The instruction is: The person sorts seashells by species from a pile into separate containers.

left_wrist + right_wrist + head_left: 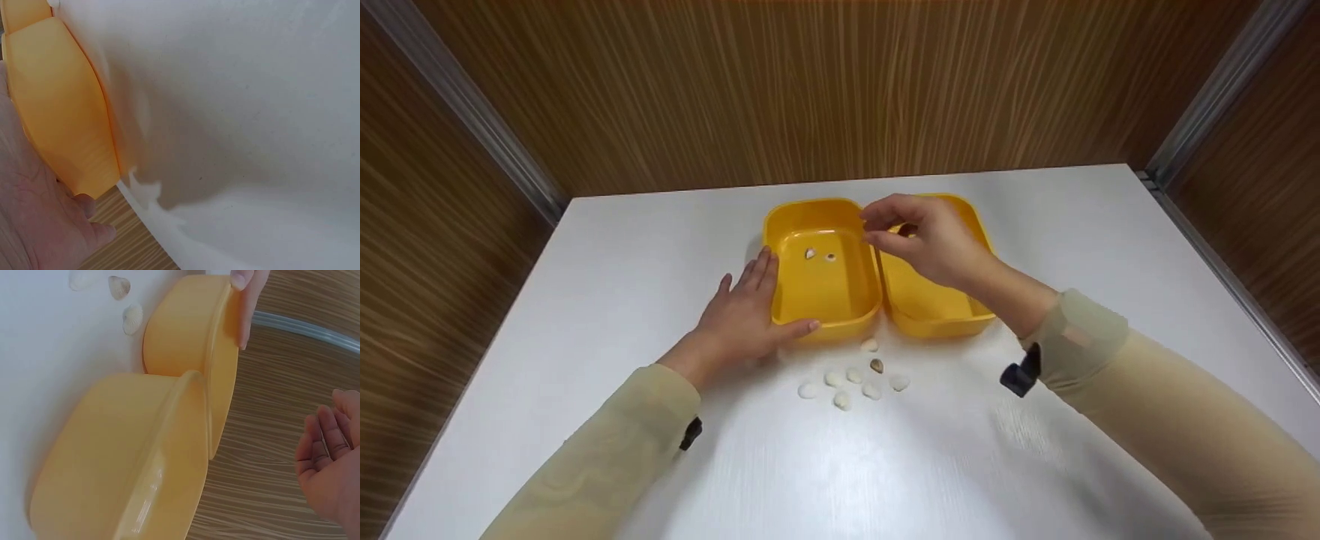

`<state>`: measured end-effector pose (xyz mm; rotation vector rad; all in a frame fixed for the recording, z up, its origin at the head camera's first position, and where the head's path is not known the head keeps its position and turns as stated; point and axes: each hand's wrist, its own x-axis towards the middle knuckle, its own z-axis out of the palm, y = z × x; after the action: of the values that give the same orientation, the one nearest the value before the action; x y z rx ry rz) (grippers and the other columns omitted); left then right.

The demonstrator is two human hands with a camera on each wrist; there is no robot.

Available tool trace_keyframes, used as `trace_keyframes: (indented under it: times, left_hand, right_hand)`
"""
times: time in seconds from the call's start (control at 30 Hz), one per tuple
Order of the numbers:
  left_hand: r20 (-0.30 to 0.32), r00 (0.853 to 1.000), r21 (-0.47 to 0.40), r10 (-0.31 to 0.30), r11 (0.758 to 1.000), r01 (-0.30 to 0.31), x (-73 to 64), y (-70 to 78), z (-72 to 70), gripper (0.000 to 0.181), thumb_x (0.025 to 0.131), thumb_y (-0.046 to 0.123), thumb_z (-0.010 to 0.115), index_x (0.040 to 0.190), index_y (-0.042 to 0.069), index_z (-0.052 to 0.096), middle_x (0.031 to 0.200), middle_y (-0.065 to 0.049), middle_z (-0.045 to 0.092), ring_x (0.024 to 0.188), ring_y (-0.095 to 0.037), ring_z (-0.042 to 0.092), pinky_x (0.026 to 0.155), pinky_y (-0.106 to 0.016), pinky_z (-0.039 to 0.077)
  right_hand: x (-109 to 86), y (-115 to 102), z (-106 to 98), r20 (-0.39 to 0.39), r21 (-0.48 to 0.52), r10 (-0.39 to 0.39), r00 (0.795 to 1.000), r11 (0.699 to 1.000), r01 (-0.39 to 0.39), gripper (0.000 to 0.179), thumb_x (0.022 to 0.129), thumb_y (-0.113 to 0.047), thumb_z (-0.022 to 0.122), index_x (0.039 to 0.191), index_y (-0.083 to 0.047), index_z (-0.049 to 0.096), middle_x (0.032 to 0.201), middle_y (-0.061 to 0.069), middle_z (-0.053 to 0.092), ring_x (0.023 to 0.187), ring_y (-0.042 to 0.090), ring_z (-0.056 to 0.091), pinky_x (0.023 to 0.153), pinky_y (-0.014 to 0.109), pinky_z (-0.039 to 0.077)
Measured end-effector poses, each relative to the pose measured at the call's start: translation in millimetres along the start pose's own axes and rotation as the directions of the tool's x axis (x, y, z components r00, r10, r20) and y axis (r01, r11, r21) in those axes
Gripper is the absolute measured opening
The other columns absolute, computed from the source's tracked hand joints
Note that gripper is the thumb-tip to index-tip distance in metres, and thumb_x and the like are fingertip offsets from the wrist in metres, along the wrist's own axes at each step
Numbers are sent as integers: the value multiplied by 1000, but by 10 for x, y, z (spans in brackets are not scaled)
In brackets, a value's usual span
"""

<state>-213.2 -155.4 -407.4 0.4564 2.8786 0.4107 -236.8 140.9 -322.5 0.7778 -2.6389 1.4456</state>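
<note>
Two yellow plastic boxes stand side by side, the left box [826, 296] and the right box [930, 296]. My left hand [739, 315] rests against the left box's near left corner, fingers straight along its side and thumb at the front rim. Inside that box lie two small seashells, one a pale shell [810, 253]. Over the boxes' inner rims hovers my right hand [934, 240], its fingers loosely bent and thumb apart; in the right wrist view nothing shows in the fingers [332, 433]. Several white seashells [833, 379] and a brown seashell [877, 365] lie on the table before the boxes.
The white table [645, 247] carries the boxes and shells. A wood-grain panel [840, 90] rises behind it, with similar panels at both sides joined by metal strips [472, 105].
</note>
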Motion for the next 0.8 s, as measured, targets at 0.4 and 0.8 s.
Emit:
trace_keyframes:
  times: [0.4, 0.8]
  left_hand:
    - [4, 1000, 22, -3, 1000, 2, -7, -3, -6, 129, 87, 95, 37, 168, 5, -7, 177, -9, -11, 164, -28, -1, 129, -57, 2]
    - [-12, 1000, 18, 10, 1000, -10, 13, -23, 4, 124, 92, 87, 45, 168, 4, -6, 177, -11, -10, 164, -29, -1, 128, -59, 3]
  right_hand:
    - [-495, 63, -78, -21, 32, -32, 999, 999, 32, 24, 97, -9, 79, 121, -6, 77, 104, 1, 76, 96, 17, 67, 82, 25, 54]
    - [-882, 178, 82, -6, 79, -49, 999, 996, 49, 20, 95, -5, 80, 115, -6, 78, 101, -2, 77, 90, 19, 69, 78, 25, 56]
